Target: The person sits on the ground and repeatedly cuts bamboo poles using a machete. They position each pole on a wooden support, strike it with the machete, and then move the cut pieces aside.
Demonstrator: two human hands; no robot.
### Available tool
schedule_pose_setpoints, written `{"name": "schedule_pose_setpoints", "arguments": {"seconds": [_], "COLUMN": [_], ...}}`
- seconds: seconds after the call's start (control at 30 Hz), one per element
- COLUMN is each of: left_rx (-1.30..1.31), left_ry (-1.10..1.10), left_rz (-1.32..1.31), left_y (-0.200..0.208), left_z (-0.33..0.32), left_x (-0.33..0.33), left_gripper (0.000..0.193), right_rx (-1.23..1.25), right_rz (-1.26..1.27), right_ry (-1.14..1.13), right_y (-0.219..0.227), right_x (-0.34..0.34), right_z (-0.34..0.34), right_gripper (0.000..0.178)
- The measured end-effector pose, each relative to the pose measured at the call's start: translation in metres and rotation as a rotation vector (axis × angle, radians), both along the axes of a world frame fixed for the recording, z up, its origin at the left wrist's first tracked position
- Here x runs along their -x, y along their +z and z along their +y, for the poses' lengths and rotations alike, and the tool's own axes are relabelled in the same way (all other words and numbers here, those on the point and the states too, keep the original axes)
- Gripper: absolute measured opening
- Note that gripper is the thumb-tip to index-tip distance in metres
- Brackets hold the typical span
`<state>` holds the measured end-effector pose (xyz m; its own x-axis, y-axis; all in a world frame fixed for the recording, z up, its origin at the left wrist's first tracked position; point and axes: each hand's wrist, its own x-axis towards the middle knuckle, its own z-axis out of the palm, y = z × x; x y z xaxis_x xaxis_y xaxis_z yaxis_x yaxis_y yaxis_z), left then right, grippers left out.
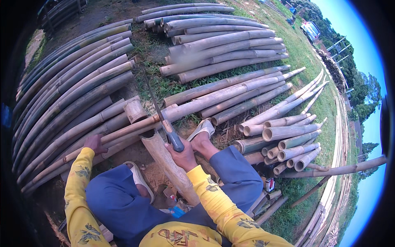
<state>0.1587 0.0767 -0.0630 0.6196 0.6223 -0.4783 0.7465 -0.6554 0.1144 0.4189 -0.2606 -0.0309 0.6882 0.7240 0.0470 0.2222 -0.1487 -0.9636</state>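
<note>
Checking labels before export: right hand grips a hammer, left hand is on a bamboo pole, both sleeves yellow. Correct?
Not a hammer: the head view shows the right hand gripping a saw, with a long thin blade. The rest stands: left hand on a bamboo pole, both sleeves yellow.
</note>
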Motion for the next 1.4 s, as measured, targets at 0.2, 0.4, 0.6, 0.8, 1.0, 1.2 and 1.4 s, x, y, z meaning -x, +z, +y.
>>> {"name": "schedule_pose_setpoints", "arguments": {"seconds": [0.2,0.4,0.6,0.8,1.0,1.2,1.4], "left_rx": [-0.064,-0.074,-0.051,-0.020,0.017,0.028,-0.359], "left_ry": [-0.043,-0.042,-0.039,-0.001,-0.041,0.033,0.180], "left_rz": [-0.019,-0.079,-0.087,-0.082,-0.226,-0.393,-0.165], "left_y": [0.002,-0.001,0.003,-0.005,-0.011,0.000,0.021], "left_z": [-0.004,-0.007,0.009,-0.004,0.007,0.021,0.073], "left_x": [0.010,0.005,0.006,0.015,0.024,0.032,0.073], "left_gripper": [0.067,0.069,0.068,0.069,0.075,0.060,0.046], "right_rx": [0.304,0.137,0.127,0.210,0.059,0.019,0.031], "right_rz": [0.175,0.167,0.030,0.080,0.200,0.123,0.195], "right_ry": [-0.039,-0.023,0.024,-0.006,0.027,0.008,0.008], "right_y": [0.073,0.019,0.030,0.053,-0.004,-0.015,-0.010], "right_x": [0.089,0.010,0.040,0.072,-0.009,-0.003,-0.006], "right_z": [-0.169,-0.034,-0.064,-0.134,0.000,-0.010,-0.011], "right_gripper": [0.034,0.014,0.015,0.015,0.016,0.019,0.021]}}
